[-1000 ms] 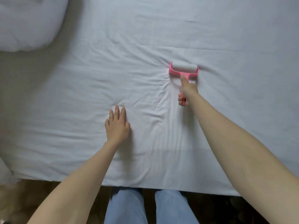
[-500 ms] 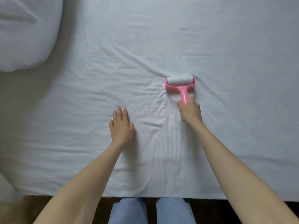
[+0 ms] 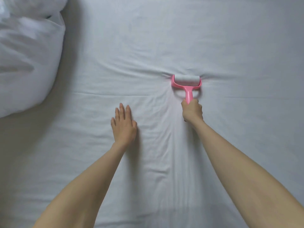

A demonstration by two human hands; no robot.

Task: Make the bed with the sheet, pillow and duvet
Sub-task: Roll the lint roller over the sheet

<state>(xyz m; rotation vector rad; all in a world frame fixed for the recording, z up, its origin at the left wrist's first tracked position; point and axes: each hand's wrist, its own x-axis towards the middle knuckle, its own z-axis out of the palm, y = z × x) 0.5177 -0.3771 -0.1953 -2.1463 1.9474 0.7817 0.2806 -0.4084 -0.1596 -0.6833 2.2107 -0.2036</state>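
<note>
A white sheet [image 3: 164, 38] covers the whole bed and is creased around the middle. My right hand [image 3: 192, 111] grips the pink handle of a lint roller [image 3: 186, 82], whose white roll lies on the sheet with a ridge of cloth bunched along it. My left hand [image 3: 123, 125] rests flat on the sheet with straight fingers, to the left of the roller. A white pillow or bunched duvet [image 3: 28, 51] lies at the upper left; I cannot tell which.
The roller was drawn back toward me, then moved away across the sheet again. The view has shifted forward, so the bed's near edge and my legs are out of sight. My left hand stays flat.
</note>
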